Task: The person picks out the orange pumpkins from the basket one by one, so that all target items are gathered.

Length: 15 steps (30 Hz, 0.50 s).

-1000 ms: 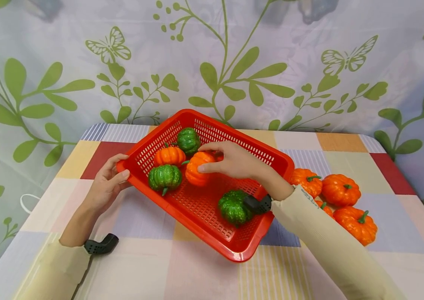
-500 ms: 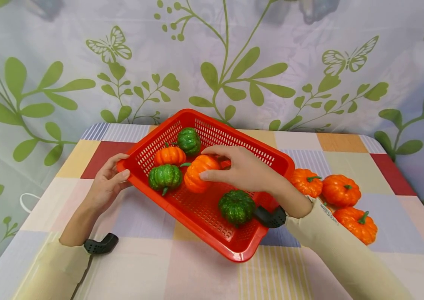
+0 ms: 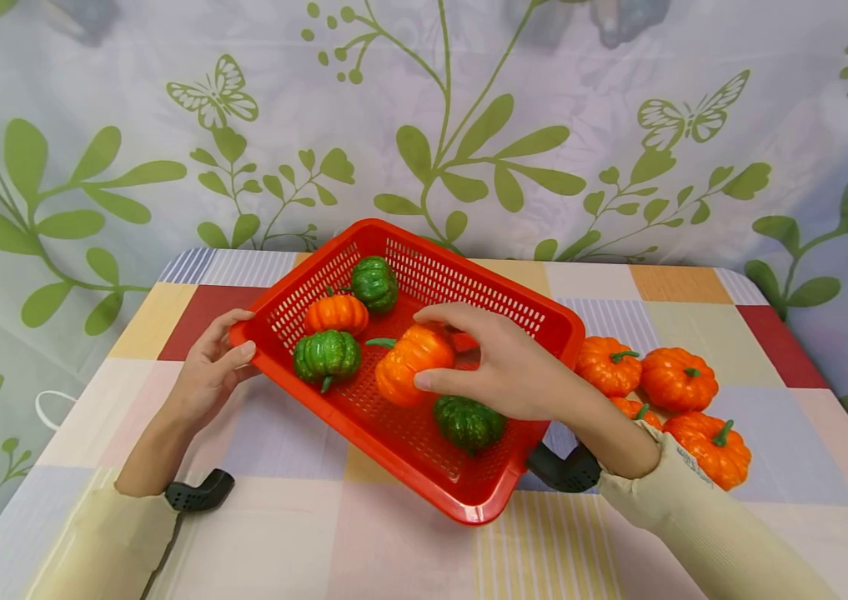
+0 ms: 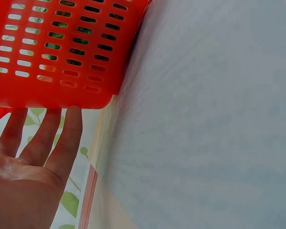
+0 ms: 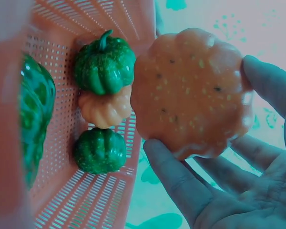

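Note:
A red plastic basket (image 3: pixel 363 438) with slotted walls stands at an angle on the table. My left hand (image 3: pixel 202 375) grips its left corner, thumb over the rim; in the left wrist view the fingers (image 4: pixel 66 143) reach to the wall's edge. My right hand (image 3: pixel 506 367) holds an orange toy pumpkin (image 3: pixel 407 367) over the basket between thumb and fingers, its stem pointing left and its flat speckled base facing the right wrist view. Inside lie an orange pumpkin (image 3: pixel 337 314) and green ones: one behind (image 3: pixel 374 283), one in front (image 3: pixel 326 358), another (image 3: pixel 469 423) below the right hand.
Several orange pumpkins (image 3: pixel 679 379) are grouped on the table just right of the basket, beyond the right wrist. A checked cloth (image 3: pixel 266 533) covers the table. Behind stands a curtain (image 3: pixel 484 50) with leaf and butterfly prints. A white cord loop (image 3: pixel 52 408) shows at the left edge.
My right hand has moved right and toward me, lifting the orange pumpkin away from the others in the basket. The left hand stays on the basket's corner.

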### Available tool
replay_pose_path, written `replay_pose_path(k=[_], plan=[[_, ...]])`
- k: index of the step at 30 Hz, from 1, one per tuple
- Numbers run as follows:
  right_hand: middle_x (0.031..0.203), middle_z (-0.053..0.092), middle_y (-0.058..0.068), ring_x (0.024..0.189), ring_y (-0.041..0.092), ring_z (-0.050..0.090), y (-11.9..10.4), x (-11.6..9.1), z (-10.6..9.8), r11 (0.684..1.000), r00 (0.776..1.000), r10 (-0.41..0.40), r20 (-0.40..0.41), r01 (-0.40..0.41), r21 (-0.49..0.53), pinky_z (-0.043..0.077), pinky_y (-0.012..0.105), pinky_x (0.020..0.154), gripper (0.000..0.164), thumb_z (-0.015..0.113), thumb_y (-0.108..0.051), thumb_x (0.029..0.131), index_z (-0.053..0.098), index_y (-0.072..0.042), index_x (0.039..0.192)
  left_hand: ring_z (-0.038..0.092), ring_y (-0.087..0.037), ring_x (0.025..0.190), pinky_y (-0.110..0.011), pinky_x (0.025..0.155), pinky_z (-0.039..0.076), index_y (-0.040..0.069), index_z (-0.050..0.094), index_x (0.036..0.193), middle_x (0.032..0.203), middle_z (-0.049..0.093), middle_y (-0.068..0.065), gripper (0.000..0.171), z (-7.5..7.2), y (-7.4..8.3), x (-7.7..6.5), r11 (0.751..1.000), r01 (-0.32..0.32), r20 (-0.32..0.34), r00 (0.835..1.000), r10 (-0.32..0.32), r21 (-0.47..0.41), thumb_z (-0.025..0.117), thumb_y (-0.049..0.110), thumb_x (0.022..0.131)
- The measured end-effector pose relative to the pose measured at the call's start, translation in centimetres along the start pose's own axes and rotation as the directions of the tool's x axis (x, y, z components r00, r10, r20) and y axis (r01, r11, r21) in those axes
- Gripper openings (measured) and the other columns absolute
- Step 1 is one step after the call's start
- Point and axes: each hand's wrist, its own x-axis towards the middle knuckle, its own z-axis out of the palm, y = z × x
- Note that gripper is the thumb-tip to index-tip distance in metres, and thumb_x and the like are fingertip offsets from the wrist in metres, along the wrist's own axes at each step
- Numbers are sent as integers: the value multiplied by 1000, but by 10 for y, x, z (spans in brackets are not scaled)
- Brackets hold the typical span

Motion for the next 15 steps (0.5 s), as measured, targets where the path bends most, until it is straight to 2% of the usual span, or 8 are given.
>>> replay_pose_path(k=[4,10,15], plan=[[132,52,-5,115,11,51,1,-7,-1,999,1000,4,4,-4,37,47,37,96,61,79,-32,85,55,-14,137,51,-21,120,-33,84,56,20,49,137,136,46,-7,38,0,0,0,1000,4,-3,1000,-4,-5,48,5,102],[125,50,-3,112,14,49,5,-18,-1,995,1000,23,-12,-21,102,50,39,90,54,82,-26,82,59,-17,130,51,-21,120,-33,84,56,19,49,137,136,46,-7,38,-1,-1,0,1000,3,0,1000,-3,-7,48,5,102],[126,52,-4,117,16,49,8,-24,0,987,997,56,-44,-49,151,48,42,95,57,84,-24,80,52,-18,127,52,-20,120,-33,84,56,19,49,137,135,46,-7,38,-1,-2,0,1000,0,0,1000,0,-7,48,5,102]])
